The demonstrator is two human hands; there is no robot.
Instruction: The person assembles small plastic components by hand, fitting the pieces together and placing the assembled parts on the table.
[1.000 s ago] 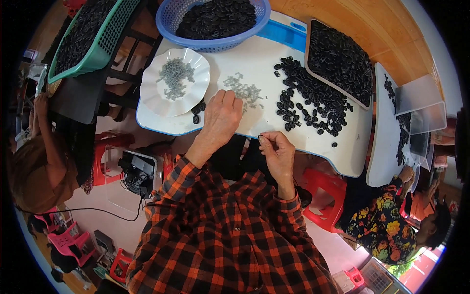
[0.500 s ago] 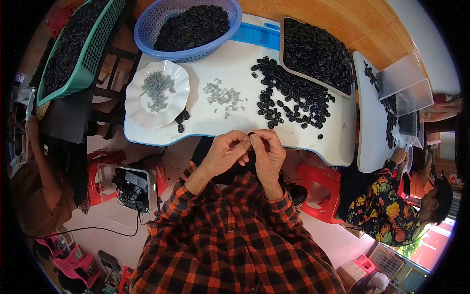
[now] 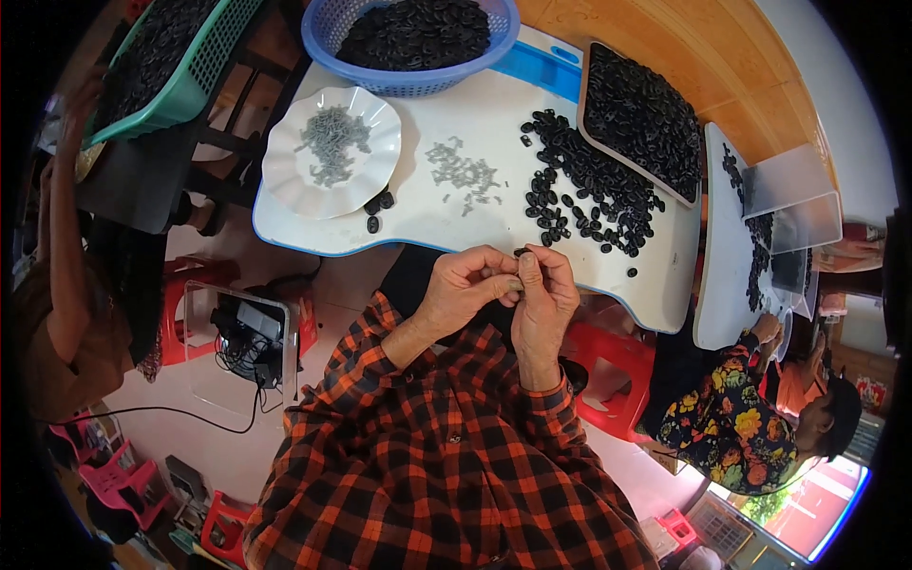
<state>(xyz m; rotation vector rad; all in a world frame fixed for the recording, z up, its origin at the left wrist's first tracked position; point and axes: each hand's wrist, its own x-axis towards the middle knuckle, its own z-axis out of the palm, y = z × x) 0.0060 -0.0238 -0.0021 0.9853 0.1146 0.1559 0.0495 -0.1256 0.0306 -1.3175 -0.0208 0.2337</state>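
Observation:
Both hands meet over the near edge of the white table (image 3: 418, 204). Between the thumb and forefinger of my right hand (image 3: 543, 309) is a small black oval piece (image 3: 521, 252). My left hand (image 3: 465, 293) is closed in a pinch right beside it, fingertips touching my right hand; what it grips is hidden. Beyond them lies a scatter of small translucent pieces (image 3: 464, 173). More such pieces (image 3: 332, 142) fill the middle of a white fluted plate (image 3: 285, 185). To the right spreads a loose pile of black oval pieces (image 3: 594, 185).
A blue basket (image 3: 418, 84) and a rimmed tray (image 3: 581, 85), both full of black pieces, stand at the back. A green basket (image 3: 195, 85) is far left. Another person (image 3: 736, 408) works at a side table (image 3: 712, 285). Red stools (image 3: 608, 380) stand below.
The view has shifted, so the table things sit a little further right and the near table edge higher. My hands stay together at the black oval piece.

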